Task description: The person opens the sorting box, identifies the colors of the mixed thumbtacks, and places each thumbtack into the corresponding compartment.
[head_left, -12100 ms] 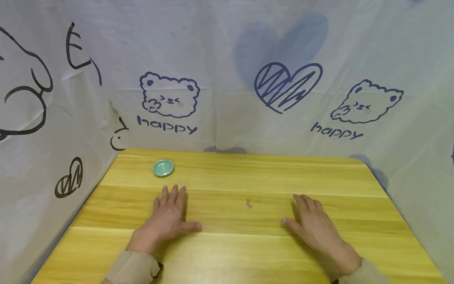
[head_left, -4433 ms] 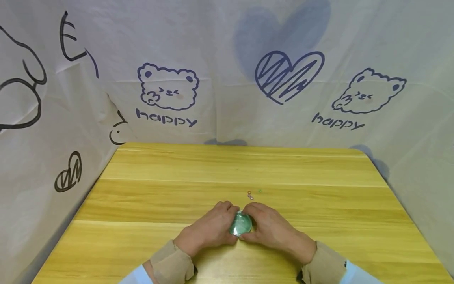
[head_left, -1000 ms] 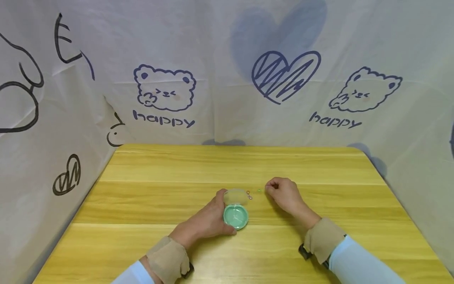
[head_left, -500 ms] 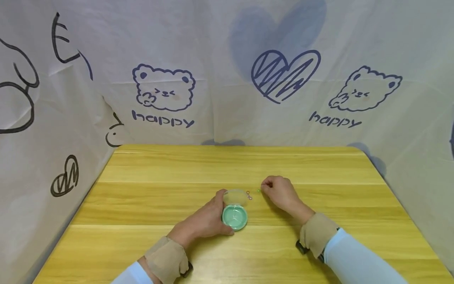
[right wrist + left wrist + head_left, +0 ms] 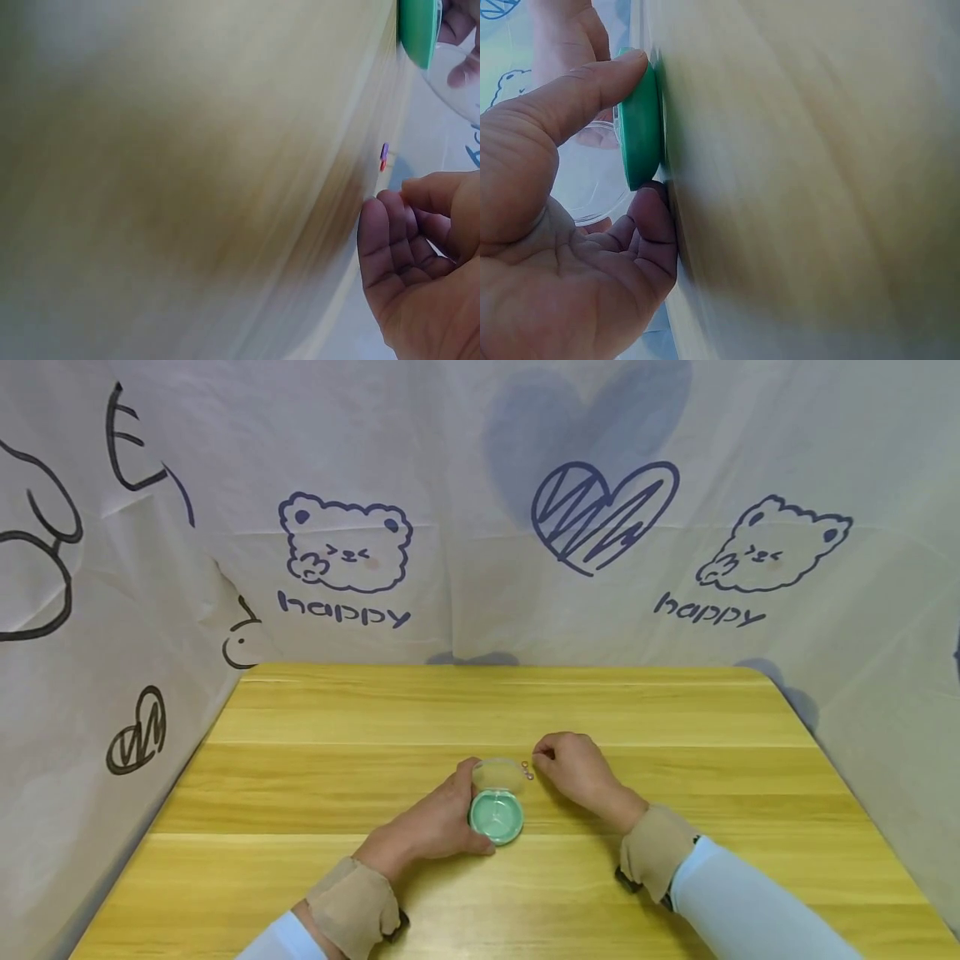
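Rings (image 5: 525,764) inside the table edges (image 5: 637,674) seem your pickup step: left hand (image 5: 442,818) curls round case (image 5: 497,817); bent right hand (image 5: 576,771), hold unclear, needs fine pinching.

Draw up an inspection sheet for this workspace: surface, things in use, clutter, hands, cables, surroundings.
Surface: wood-grain table, yellowish, edges meeting pale cloth.
Things in use: green box on the table, clear lid swung open, no contents seen inside; tiny rings, reddish and purple, lying just right of the lid in the head view.
Clutter: nothing seen.
Left hand: grips the green box.
Right hand: fingers curled, tips beside the rings; cannot tell whether it holds anything.
Cables: nothing seen.
Surroundings: white cloth with drawn bears, hearts and the word "happy".
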A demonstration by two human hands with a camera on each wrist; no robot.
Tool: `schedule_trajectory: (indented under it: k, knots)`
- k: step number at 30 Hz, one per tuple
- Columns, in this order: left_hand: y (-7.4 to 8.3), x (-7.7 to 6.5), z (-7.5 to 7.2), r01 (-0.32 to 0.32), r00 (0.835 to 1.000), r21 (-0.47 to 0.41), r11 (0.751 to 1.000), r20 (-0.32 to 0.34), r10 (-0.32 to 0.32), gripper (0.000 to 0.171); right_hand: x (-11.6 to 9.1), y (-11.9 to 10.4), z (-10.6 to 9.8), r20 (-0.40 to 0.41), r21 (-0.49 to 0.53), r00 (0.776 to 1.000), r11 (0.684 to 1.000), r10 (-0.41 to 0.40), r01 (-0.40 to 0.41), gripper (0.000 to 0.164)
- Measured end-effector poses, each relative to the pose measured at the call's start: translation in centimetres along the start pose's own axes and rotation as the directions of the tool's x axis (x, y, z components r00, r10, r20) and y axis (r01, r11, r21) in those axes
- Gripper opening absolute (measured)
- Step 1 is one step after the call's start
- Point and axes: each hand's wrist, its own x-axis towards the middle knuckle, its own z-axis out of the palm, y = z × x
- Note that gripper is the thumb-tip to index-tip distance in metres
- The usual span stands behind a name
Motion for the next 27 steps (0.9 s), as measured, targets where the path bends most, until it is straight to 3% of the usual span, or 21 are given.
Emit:
schedule_trajectory:
  k: [11,27]
  knots:
    - [-0.2,0.1,0.1,-0.004,1.0,0.02,1.0,0.004,0.003,0.117,0.6,-1.0,0.6,0.032,-0.065,0.999,0.997,-0.034,0.036,0.016]
    - [-0.3,0.1,0.0,-0.004,1.0,0.03,1.0,0.013,0.004,0.116,0.9,-1.1,1.2,0.043,-0.109,0.999,0.994,-0.02,0.024,0.016]
